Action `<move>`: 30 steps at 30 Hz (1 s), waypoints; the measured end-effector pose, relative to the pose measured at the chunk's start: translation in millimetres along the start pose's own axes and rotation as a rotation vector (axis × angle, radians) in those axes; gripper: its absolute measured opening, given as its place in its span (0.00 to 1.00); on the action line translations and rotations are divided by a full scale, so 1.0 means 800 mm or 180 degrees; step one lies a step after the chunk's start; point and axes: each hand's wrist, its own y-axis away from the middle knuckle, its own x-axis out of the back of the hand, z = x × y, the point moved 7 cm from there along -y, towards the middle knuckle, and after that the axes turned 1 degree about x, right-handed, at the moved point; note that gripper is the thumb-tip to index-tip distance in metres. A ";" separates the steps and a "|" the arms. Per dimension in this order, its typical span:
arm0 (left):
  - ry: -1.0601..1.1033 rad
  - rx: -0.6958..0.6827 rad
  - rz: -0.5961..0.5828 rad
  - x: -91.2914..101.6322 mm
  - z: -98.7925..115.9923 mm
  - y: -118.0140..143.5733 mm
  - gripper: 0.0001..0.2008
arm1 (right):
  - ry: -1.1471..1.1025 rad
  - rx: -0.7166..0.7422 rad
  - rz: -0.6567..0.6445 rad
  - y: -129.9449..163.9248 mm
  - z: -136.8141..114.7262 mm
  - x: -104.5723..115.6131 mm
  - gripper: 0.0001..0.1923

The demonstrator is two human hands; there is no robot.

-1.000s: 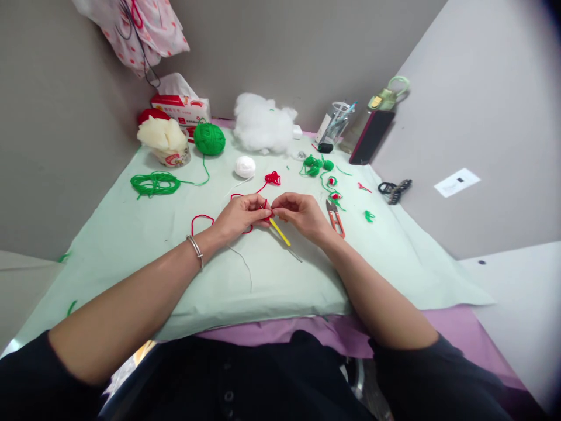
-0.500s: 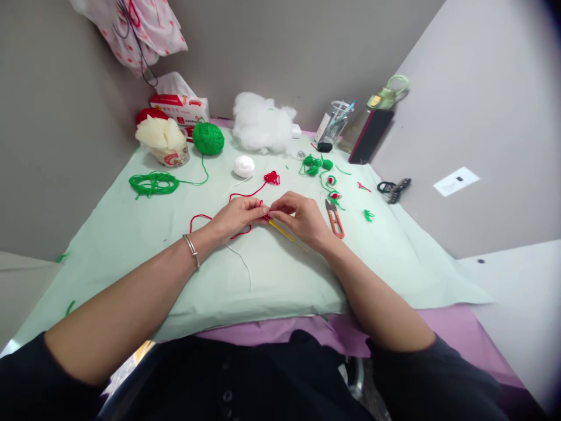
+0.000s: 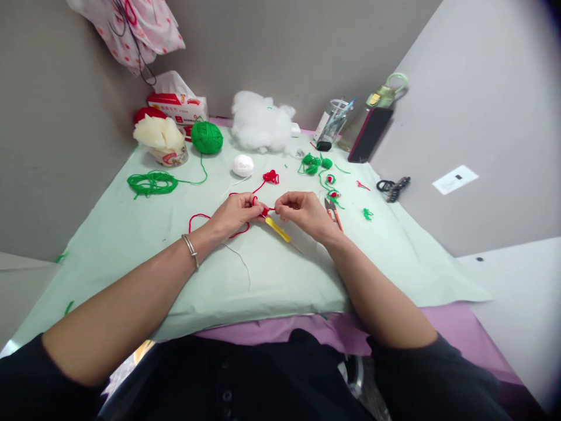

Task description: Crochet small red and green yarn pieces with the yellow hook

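1. The left hand (image 3: 236, 211) has its fingertips pinched shut on a small red crochet piece (image 3: 265, 211), which sits over the middle of the pale green sheet (image 3: 131, 234), lifted just off it so the work stays taut and in plain sight.
2. The right hand (image 3: 304, 211) is curled, its fingertips closed narrowly on the red strand just beside the piece; whether it also grips the yellow-handled crochet hook (image 3: 277, 228) I cannot tell. The hook slants from the piece toward the sheet's near edge.
3. Red yarn (image 3: 199, 218) trails in a loose loop left of the left hand, on the sheet, so it can feed freely; more red yarn lies bunched (image 3: 272, 176) farther up the sheet.
4. Orange thread snips (image 3: 333, 213) lie on the sheet just right of the right hand, in easy reach.
5. At the sheet's far side stand a green yarn ball (image 3: 206, 138), a white stuffing heap (image 3: 261, 121) and small green pieces (image 3: 314, 164), well apart from the hands.
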 end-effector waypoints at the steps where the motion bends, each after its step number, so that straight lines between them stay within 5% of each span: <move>1: 0.0042 -0.0014 0.0014 0.000 0.001 0.000 0.12 | -0.0058 -0.0035 -0.0041 -0.001 0.001 -0.001 0.07; 11: 0.0223 0.0045 -0.0044 -0.004 0.004 0.002 0.02 | -0.0199 -0.0142 -0.0116 0.001 0.004 -0.004 0.08; 23: 0.0066 0.0006 0.0149 -0.001 0.003 0.004 0.09 | 0.0494 -0.0120 0.0063 0.003 0.000 -0.009 0.05; 30: 0.0263 -0.0052 0.0554 0.035 0.004 -0.002 0.14 | 0.1751 -0.0416 0.1176 0.007 0.019 0.080 0.05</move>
